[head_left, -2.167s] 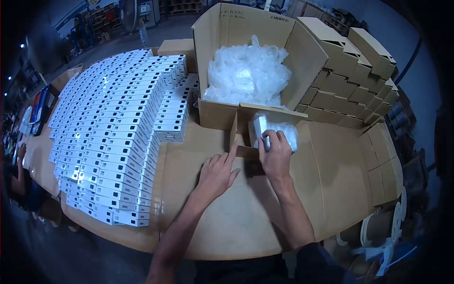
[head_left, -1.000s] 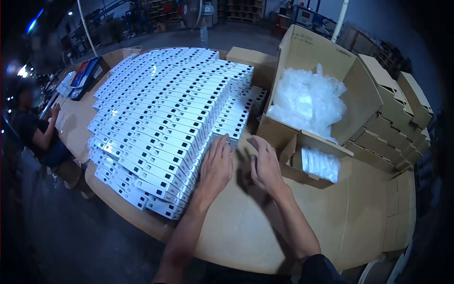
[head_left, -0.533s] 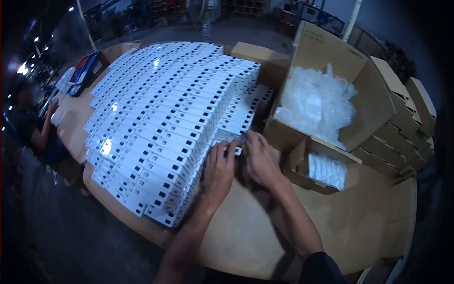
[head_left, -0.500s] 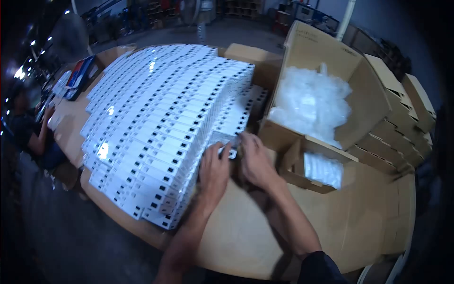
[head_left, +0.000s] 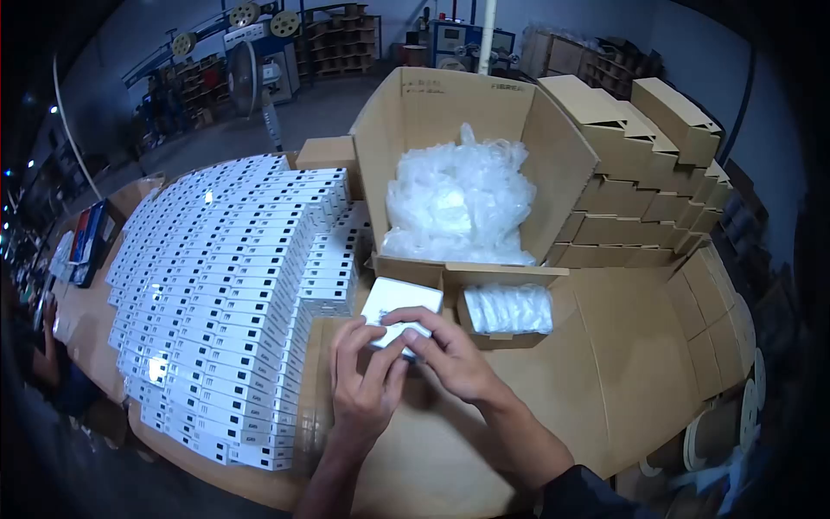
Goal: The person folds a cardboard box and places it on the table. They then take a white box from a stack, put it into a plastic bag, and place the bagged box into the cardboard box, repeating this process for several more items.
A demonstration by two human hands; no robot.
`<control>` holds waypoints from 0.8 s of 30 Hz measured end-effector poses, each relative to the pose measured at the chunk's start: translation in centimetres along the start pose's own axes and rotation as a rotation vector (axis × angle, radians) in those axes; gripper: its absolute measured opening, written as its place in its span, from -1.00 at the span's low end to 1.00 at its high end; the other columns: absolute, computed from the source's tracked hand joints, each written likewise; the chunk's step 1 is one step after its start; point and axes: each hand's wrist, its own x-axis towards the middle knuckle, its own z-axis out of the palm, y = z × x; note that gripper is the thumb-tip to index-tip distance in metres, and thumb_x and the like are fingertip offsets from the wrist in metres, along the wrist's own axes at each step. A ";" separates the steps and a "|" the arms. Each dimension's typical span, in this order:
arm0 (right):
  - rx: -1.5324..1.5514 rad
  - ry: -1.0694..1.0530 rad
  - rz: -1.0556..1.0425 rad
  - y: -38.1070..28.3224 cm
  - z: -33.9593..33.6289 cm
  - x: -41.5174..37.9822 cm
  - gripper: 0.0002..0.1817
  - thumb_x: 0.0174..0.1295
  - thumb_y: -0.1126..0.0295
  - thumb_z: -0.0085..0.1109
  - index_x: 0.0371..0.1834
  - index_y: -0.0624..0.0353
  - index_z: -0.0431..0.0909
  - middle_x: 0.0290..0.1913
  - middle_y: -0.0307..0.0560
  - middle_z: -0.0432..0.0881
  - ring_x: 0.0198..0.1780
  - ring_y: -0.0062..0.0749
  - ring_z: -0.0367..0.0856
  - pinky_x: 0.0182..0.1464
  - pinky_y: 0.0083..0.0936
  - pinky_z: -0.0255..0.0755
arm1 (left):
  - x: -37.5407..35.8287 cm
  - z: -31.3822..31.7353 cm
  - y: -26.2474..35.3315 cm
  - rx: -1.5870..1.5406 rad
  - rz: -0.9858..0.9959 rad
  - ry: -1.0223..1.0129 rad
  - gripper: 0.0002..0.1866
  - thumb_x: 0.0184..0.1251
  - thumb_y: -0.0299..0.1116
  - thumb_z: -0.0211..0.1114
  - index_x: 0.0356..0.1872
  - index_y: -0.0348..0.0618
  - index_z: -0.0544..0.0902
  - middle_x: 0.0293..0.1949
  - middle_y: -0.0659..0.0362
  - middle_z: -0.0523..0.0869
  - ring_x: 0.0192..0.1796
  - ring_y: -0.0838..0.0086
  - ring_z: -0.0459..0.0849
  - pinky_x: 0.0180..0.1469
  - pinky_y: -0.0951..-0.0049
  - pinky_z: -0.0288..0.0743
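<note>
Both hands are closed on a small white box (head_left: 402, 297) in front of me, over the cardboard-covered table. My left hand (head_left: 367, 385) grips its near left side. Across its near right edge bend the fingers of my right hand (head_left: 451, 355), with the thumb close to the left fingertips. Fingers cover the box's near part. To the left stands a large stack of white boxes (head_left: 207, 285) in tight rows, with small dark squares on their ends. Just right of the hands, an open carton (head_left: 510, 341) holds clear-wrapped items (head_left: 508, 309) in a row.
A big open cardboard box (head_left: 380, 121) full of clear plastic bags (head_left: 458, 199) stands behind the hands. Folded brown cartons (head_left: 622, 173) are piled at the right. Another person's arm (head_left: 50, 346) shows at the far left, near a blue-and-red tray (head_left: 86, 242).
My hands have moved from the stack's right edge to in front of me, with a white box now plainly between them. The view has swung to the right.
</note>
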 end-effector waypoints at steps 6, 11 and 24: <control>-0.094 0.192 -0.163 -5.3 -6.1 1.0 -0.76 0.59 0.58 -0.12 0.01 0.37 0.62 0.02 -0.08 0.65 0.03 -0.54 0.65 0.00 -0.53 0.72 | 9.2 2.7 -0.7 -0.340 -0.101 -0.102 -0.67 0.20 -0.55 0.44 0.00 -0.27 0.66 -0.11 -0.02 0.70 -0.11 0.23 0.73 -0.04 0.31 0.63; -0.702 0.542 -0.378 -7.6 -12.1 4.4 -0.76 0.38 0.54 0.12 -0.03 0.11 0.77 -0.14 -0.01 0.57 -0.18 -0.29 0.62 -0.08 -0.37 0.55 | 19.1 13.4 -5.9 -0.290 -0.065 -0.117 -0.70 0.29 -0.33 0.51 -0.09 -0.32 0.69 -0.17 -0.06 0.76 -0.16 0.17 0.76 -0.07 0.28 0.63; -0.794 0.695 -0.346 -8.6 -15.4 6.0 -0.77 0.28 0.39 0.34 -0.01 0.06 0.78 0.00 0.10 0.63 0.02 -0.06 0.65 0.07 -0.25 0.53 | 24.9 21.3 -10.7 -0.480 -0.314 -0.111 -0.79 0.38 -0.41 0.44 -0.20 -0.36 0.62 -0.34 0.04 0.78 -0.28 0.41 0.80 -0.18 0.40 0.68</control>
